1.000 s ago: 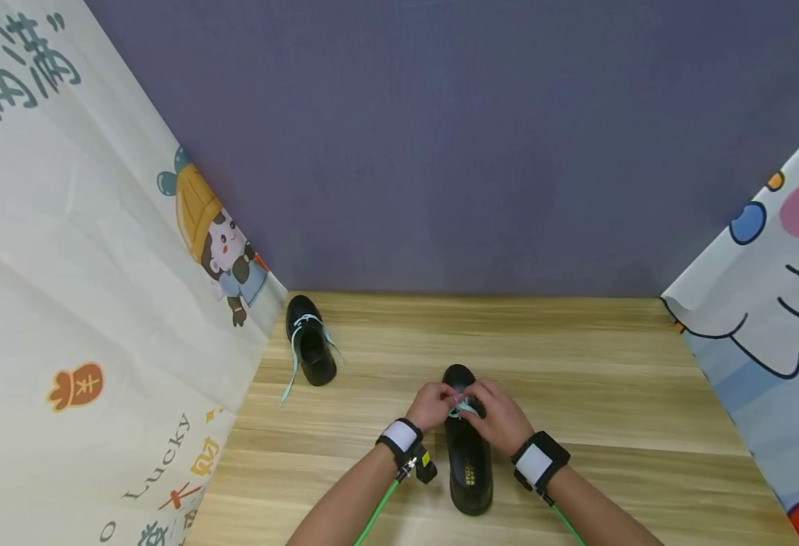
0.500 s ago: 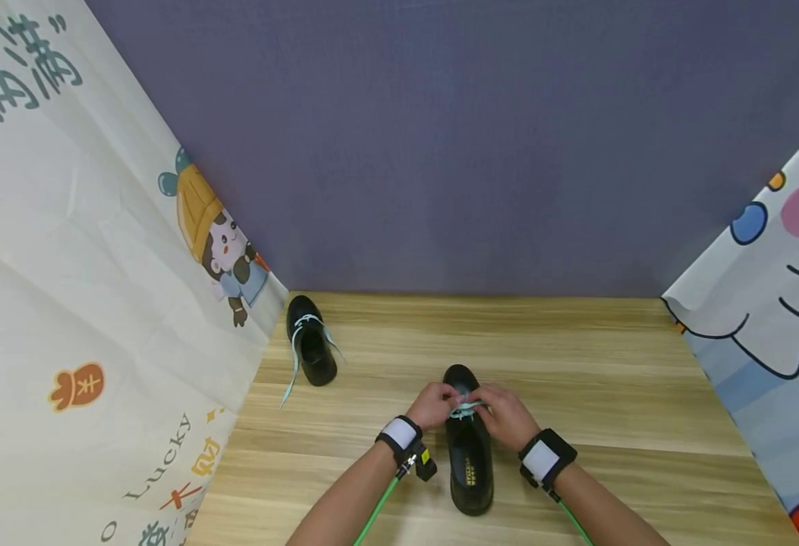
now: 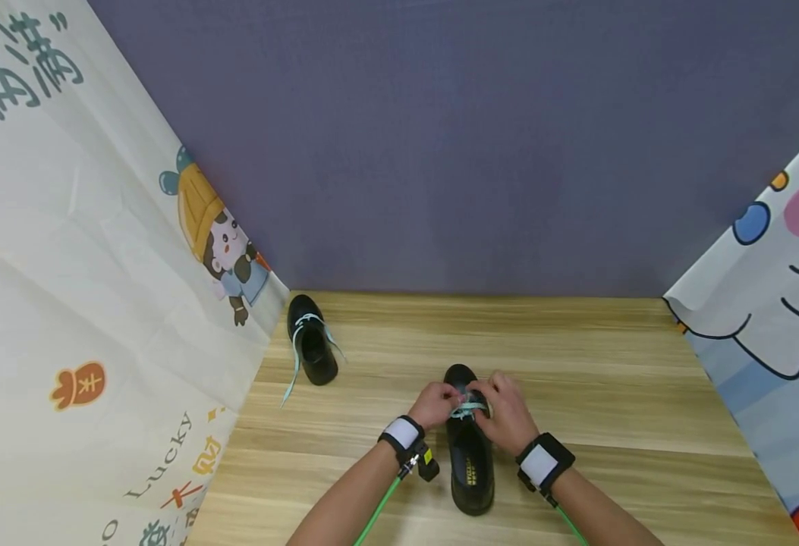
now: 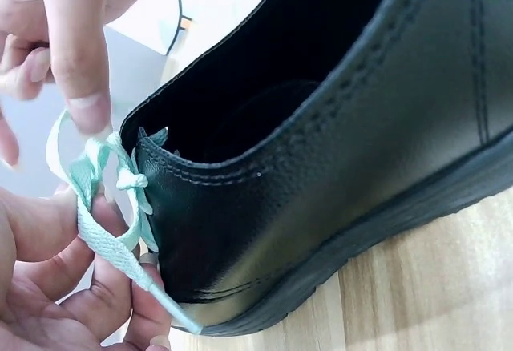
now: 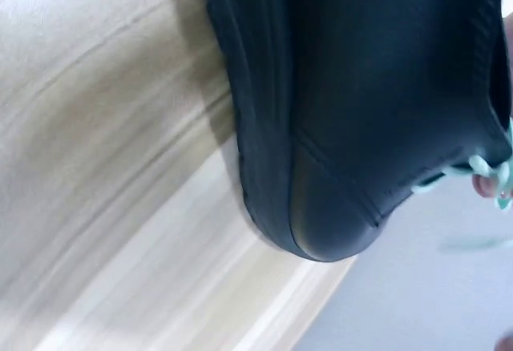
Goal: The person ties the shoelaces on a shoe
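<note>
Nearest the onlooker, two forearms with black-and-white wrist bands reach forward over the wooden worktop [image 3: 577,379]. The left hand [image 3: 432,405] sits at the left of the near black shoe [image 3: 469,462], fingers curled and pinching the mint-green lace [image 3: 468,409]; the left wrist view shows the lace [image 4: 104,199] pressed between its fingers at the shoe's throat. The right hand [image 3: 506,413] lies over the right side of the same spot, fingers bent down onto the lace, its thumb tip [image 4: 84,98] bearing on the loop.

The near black shoe stands sole-down at the near centre of the worktop, long axis running near to far, heel towards the person and toe [image 3: 459,374] pointing at the far wall.

Against the picture half a second earlier, the right hand has closed in and now covers more of the lace; the shoe has not shifted.

Farther off, at the left, a second black shoe [image 3: 311,349] stands with loose mint laces trailing over the worktop.
</note>
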The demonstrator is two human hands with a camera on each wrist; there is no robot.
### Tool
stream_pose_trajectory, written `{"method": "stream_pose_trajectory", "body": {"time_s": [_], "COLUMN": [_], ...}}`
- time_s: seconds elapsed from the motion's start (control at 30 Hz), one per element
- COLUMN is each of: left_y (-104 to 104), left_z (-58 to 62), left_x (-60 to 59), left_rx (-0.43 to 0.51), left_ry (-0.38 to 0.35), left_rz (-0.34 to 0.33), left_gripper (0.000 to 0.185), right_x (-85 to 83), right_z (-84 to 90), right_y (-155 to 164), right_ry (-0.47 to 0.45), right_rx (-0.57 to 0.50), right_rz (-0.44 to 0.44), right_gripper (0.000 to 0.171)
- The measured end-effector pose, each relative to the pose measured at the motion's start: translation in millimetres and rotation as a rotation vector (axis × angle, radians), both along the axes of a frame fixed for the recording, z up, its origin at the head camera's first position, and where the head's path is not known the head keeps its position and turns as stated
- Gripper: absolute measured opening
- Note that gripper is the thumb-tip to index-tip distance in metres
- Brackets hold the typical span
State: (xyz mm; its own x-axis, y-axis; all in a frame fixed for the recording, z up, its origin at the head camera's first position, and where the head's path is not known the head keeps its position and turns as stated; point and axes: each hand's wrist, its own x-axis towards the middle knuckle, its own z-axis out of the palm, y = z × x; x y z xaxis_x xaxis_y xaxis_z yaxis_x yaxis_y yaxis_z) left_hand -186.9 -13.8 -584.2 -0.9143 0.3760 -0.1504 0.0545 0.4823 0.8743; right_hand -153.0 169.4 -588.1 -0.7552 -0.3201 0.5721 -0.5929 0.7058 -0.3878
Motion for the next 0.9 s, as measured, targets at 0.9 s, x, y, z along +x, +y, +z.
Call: {"method": "stream_pose_trajectory", "body": {"time_s": [0.9], "left_y": [0], "left_z": [6.3], "left_x": [2.9], "left_rx": [0.045], "left_ry": [-0.041], "left_rz": [0.068], "left_gripper": [0.018], "right_x": [8.5], "right_z": [-2.8], "right_y": [-8], "right_ry": [-0.252], "right_rx": [-0.150], "right_rz": [0.065], "right_gripper": [0.027]}}
